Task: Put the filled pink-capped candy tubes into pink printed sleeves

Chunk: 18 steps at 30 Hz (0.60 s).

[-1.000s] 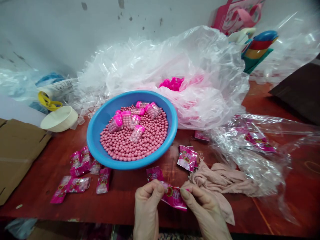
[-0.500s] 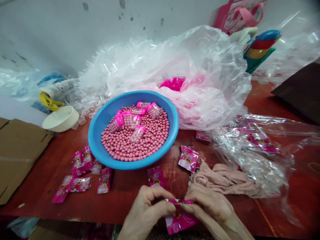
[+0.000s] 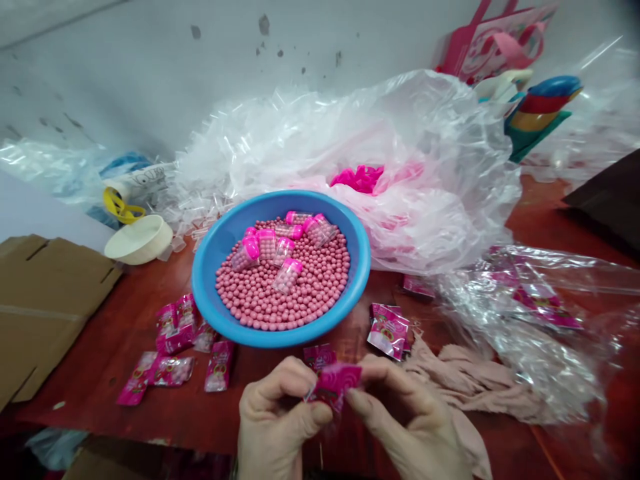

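My left hand (image 3: 275, 417) and my right hand (image 3: 400, 417) both pinch a small pink sachet (image 3: 335, 385) between thumb and fingers, just in front of the table's near edge. Behind it stands a blue bowl (image 3: 210, 267) filled with small pink candy balls (image 3: 295, 293). Several clear little bottles with pink caps (image 3: 273, 247) lie on top of the balls. Another pink sachet (image 3: 320, 355) lies on the red table right behind my fingers.
Several filled pink sachets (image 3: 175, 347) lie left of the bowl, another pair (image 3: 389, 330) to its right. A beige cloth (image 3: 465, 380) and crumpled clear plastic (image 3: 525, 313) cover the right side. A big plastic bag with pink caps (image 3: 363, 179), a cream bowl (image 3: 140, 239) and cardboard (image 3: 45, 300) stand around.
My hands turned the sachet from lying flat and stretched between them to bunched up higher between my fingertips. The view shifted slightly, so the bowl sits further right.
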{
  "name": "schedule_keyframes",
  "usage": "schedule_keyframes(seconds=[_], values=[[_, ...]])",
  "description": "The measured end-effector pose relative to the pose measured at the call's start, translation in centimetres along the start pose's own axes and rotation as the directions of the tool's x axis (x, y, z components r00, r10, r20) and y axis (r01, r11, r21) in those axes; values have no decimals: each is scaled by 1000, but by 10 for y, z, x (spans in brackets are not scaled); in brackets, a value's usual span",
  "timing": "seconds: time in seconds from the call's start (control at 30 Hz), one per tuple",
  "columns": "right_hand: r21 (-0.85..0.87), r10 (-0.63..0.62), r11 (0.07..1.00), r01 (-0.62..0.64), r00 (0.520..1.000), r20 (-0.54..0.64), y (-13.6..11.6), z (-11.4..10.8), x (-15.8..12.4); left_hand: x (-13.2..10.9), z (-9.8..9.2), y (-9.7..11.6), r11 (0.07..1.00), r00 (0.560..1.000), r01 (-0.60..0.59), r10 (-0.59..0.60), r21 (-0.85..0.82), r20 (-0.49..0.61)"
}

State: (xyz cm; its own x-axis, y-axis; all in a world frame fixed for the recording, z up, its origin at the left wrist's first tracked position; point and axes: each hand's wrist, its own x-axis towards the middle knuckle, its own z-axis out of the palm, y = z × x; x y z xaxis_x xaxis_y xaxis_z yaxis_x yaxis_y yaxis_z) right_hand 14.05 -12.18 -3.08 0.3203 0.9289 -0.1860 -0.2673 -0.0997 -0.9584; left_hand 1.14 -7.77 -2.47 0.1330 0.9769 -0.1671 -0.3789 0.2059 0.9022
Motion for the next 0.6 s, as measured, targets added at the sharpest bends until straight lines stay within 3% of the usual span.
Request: schedule_keyframes(seconds=[0.1,0.2,0.3,0.47,0.6], values=[[34,-38,999,39,998,-40,-8,17,10,2,2,4,991,996,57,-66,-121,-65],[-10,-46,999,47,996,81,-18,23,23,4,-1,11,970,976,180,-196,-163,-92],[-118,-24,992,47,982,188,-25,25,34,4,-6,20,974,976,206,-212,-99,-55],[-248,-3,966,75,961,278,-28,31,42,4,-14,35,984,974,172,-165,-36,156],[-349,-55,921,173,945,323,-30,34,42,10,-17,37,975,979,166,-181,147,95]])
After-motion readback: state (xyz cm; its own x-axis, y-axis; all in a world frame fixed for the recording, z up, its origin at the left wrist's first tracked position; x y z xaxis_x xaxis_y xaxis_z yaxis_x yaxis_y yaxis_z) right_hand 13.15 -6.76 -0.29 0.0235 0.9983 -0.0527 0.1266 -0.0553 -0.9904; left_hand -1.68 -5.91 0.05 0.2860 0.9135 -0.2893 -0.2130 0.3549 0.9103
